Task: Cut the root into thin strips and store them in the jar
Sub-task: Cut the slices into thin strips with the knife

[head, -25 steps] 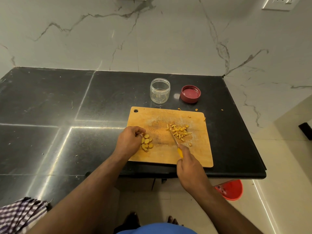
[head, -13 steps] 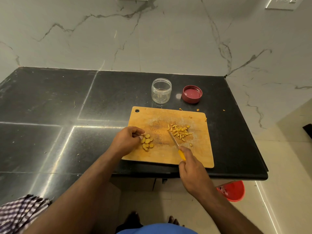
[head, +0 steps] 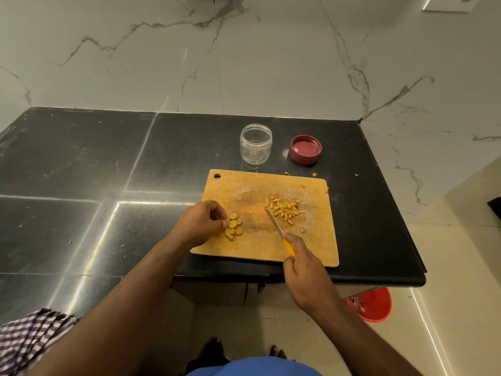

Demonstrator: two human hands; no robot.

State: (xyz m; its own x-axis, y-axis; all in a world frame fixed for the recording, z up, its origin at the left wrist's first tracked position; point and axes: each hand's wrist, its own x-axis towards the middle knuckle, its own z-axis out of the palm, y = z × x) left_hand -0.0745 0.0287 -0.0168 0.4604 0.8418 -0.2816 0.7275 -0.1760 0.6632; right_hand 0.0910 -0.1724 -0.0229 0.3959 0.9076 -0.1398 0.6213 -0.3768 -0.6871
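Little differs from half a second ago: the left hand [head: 201, 223] still sits at the board's 9 o'clock edge with its curled fingertips on the root slices [head: 233, 230], and the right hand [head: 303, 266] still grips the yellow handle of the knife [head: 279, 233]. The blade tip remains at the near-left edge of the strips [head: 285, 209], in much the same pose as before. Jar and lid have not moved on the surface.

The root is in two groups on the wooden cutting board [head: 267, 251]. At the board's 9 o'clock lies a small cluster of round, orange-yellow slices, overlapping one another, with the left fingertips touching them; whether any slice is actually pinched cannot be told. Toward 1 o'clock lies a loose scatter of thin, short strips of the same colour. A few stray bits lie at the board's far right corner and on the black surface [head: 81, 164] just beyond it. The board's middle is stained orange.

The clear jar [head: 255, 143] stands upright and open at 12 o'clock from the board, apparently empty. Its red lid [head: 305, 149] lies inner side up just beside it at 3 o'clock, apart from it.
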